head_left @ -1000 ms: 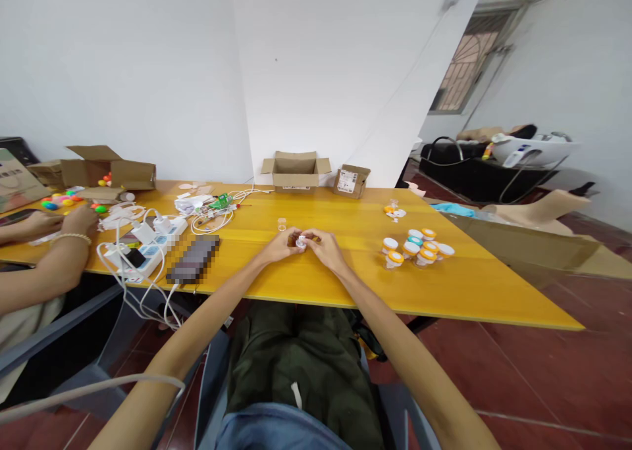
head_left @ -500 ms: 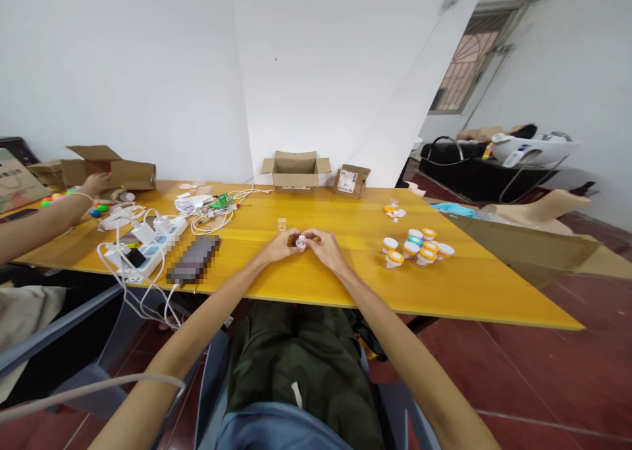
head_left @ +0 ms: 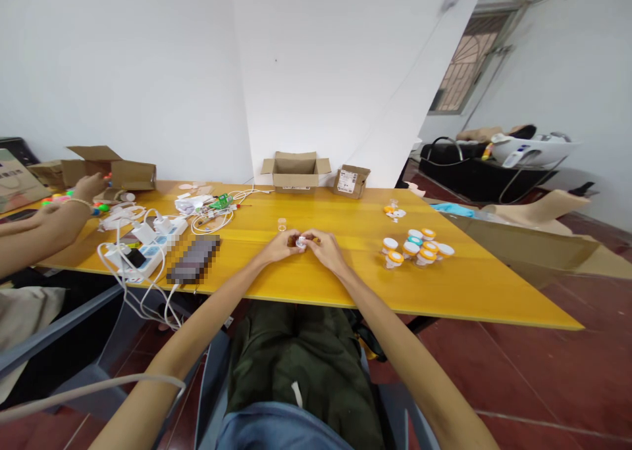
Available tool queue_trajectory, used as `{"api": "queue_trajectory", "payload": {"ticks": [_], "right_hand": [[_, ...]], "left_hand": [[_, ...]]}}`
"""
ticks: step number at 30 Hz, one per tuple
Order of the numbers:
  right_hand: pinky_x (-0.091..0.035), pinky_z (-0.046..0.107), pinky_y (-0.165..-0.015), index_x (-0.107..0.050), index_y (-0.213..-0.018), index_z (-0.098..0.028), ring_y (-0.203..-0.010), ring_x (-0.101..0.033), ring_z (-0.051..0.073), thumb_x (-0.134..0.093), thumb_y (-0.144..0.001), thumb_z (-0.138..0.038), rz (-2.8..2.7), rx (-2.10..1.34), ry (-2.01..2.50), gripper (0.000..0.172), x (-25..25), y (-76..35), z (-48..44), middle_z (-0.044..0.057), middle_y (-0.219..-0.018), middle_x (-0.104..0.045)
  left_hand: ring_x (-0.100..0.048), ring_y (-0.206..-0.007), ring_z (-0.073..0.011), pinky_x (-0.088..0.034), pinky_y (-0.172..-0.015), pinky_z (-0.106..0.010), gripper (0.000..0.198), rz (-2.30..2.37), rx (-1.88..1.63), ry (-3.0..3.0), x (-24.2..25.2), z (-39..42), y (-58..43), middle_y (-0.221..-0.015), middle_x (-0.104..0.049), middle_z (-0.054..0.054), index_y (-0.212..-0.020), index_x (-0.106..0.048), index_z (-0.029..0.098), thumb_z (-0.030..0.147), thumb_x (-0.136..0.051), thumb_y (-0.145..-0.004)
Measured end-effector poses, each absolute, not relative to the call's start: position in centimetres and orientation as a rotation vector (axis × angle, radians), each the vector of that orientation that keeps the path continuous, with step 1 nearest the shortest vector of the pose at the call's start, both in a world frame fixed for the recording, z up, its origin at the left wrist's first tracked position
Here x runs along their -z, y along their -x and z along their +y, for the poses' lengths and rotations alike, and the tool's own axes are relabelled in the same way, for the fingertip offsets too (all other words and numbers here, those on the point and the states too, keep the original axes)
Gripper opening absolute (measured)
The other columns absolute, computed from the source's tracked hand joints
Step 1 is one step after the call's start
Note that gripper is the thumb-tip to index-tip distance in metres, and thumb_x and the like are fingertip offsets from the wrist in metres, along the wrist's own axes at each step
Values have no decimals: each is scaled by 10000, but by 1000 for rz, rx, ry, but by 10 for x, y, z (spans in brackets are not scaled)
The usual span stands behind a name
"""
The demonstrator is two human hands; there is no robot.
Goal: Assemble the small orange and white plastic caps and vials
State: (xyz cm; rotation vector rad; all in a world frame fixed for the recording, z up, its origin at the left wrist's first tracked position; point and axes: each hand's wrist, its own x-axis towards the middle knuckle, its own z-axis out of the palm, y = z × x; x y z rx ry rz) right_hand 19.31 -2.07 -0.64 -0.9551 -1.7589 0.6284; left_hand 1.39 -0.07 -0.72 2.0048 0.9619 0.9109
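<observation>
Near the front middle of the table, my left hand point(head_left: 282, 247) and my right hand point(head_left: 322, 247) meet around one small white piece point(head_left: 301, 241). Fingers of both hands are closed on it, and they hide most of its shape, so its exact kind does not show. Just beyond my left hand a small clear cup point(head_left: 282, 224) stands on the yellow table point(head_left: 336, 282). To the right of my right hand sits a group of several small clear jars with white-topped lids, most rimmed orange point(head_left: 394, 258) and one rimmed teal point(head_left: 415, 240).
An open cardboard box point(head_left: 295, 172) and a smaller box point(head_left: 351, 181) stand by the wall. Small loose parts point(head_left: 395, 211) lie at the right. Leftward are a power strip point(head_left: 153, 247), cables and a blurred-out phone point(head_left: 194, 259). A co-worker's hands point(head_left: 74, 210) work at the far left.
My hands and the white piece have barely moved. At the far left, the co-worker's arms have shifted, and a second hand now shows beside the first near the coloured balls.
</observation>
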Motion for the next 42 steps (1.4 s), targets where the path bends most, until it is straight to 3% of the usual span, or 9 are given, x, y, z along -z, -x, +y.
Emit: {"api": "queue_trajectory", "payload": {"ticks": [18, 42], "right_hand": [[-528, 327, -748, -731, -791, -257, -790, -709, 226, -595, -829, -248, -1822, -574, 872, 141, 6, -193, -21, 24, -835, -775], [-518, 307, -727, -712, -791, -250, -766, -692, 208, -581, -843, -218, -1849, -535, 839, 145, 10, -194, -17, 15, -820, -764]], "left_hand": [[-532, -695, -135, -464, -697, -266, 273, 929, -898, -1997, 5, -1, -15, -728, -581, 26, -813, -633, 163, 392, -757, -733], [-520, -699, -128, -445, -706, -257, 172, 931, -899, -2006, 0, -4, -15, -704, -556, 38, -766, -619, 160, 296, -722, -739]]}}
